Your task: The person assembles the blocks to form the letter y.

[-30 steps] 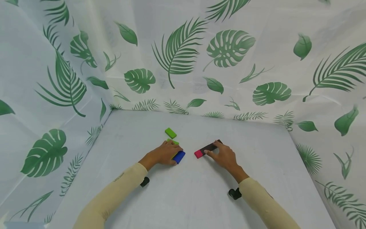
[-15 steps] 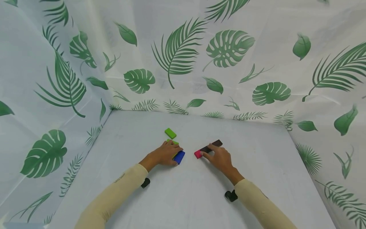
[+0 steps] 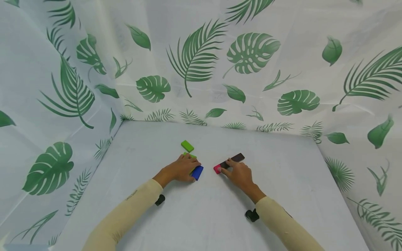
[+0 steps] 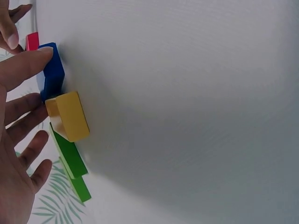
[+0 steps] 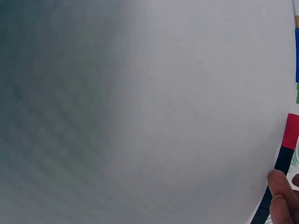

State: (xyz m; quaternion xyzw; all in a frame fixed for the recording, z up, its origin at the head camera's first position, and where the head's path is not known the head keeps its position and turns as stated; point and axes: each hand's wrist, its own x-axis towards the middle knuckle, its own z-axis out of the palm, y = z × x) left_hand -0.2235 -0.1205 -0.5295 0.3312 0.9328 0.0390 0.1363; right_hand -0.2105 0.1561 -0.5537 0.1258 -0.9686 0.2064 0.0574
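Observation:
My left hand pinches a blue block, thumb on its near side and fingers on the far side. Beside it, in the left wrist view, stands a yellow block, mostly hidden by the hand in the head view. Two flat green blocks follow the yellow one: a nearer green block and an outer green block. To the right, a red block lines up end to end with dark blocks. My right hand grips this row where red meets dark, thumb near, index finger far.
Everything lies on a white tabletop. A white curtain printed with green leaves rises behind the table and along both sides. A small gap separates the blue block from the red one. A dark wrist camera hangs below the right sleeve.
My right hand has slid left along the dark row, its thumb now at the red block. The left hand and its blocks have hardly moved.

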